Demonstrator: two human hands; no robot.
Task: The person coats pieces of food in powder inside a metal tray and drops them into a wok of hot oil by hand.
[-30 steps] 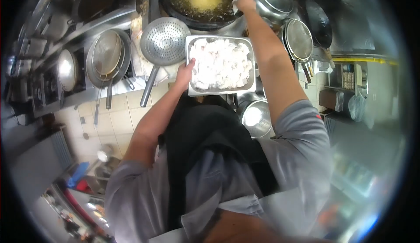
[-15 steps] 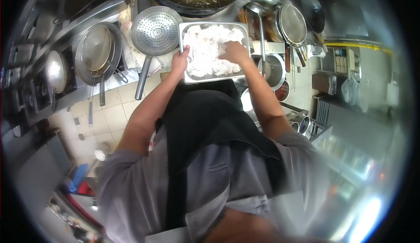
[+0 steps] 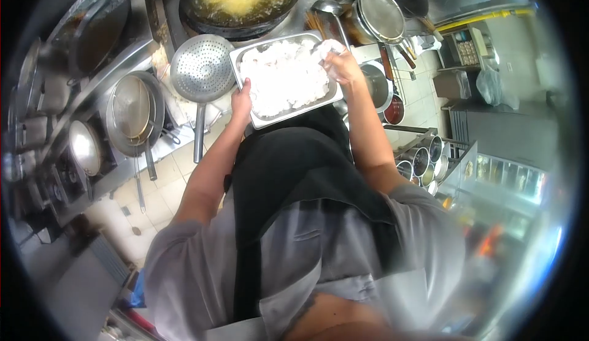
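Left hand (image 3: 242, 103): clamped on the left edge of the tray (image 3: 264, 122), thumb over the rim.
White pieces (image 3: 276, 82): inside the tray, between the hands.
Right hand (image 3: 343, 66): fingers together on a white lump (image 3: 330, 48), at the tray's right end.

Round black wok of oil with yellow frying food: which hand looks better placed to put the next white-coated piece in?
Probably the right hand: it holds a white-coated piece over the right end of the rectangular silver metal tray. The left hand is occupied, gripping the tray's left side.
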